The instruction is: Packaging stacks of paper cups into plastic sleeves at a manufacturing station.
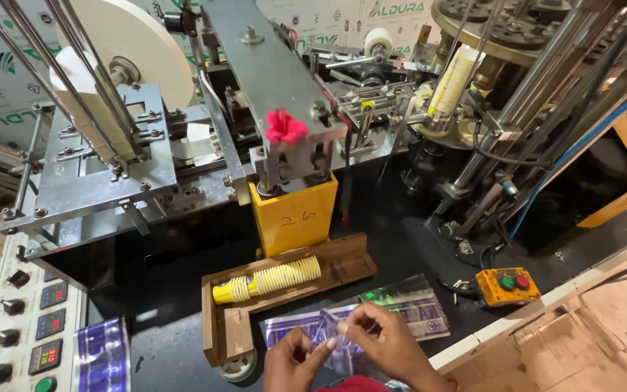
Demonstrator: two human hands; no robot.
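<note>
Hands meet at the bottom edge of the head view: the left hand (293, 359) and the right hand (382, 341) both pinch a clear plastic bag (342, 335), thin and crinkled, with purple printing and a glossy sheen, its mouth gathered between the fingertips. More of the same printed film lies flat just behind it on the black machine bed (400, 232), where a white label patch (435, 325) sits at the right corner of the film. Just beyond the hands, a stack of yellow paper cups (266, 281), ribbed at the rims and nested on its side, rests in an L-shaped wooden tray (342, 261) of plain brown boards. Behind the tray stands a yellow box-shaped block (295, 214) with dark handwriting on its face, and a pink flower (285, 127) sits on the steel bracket above it. To the right lies an orange switch box (506, 286) with one green and one red button. At the left edge a pale control panel (27, 319) carries black knobs and small red-digit displays, and a large white paper roll (136, 47) hangs above.
</note>
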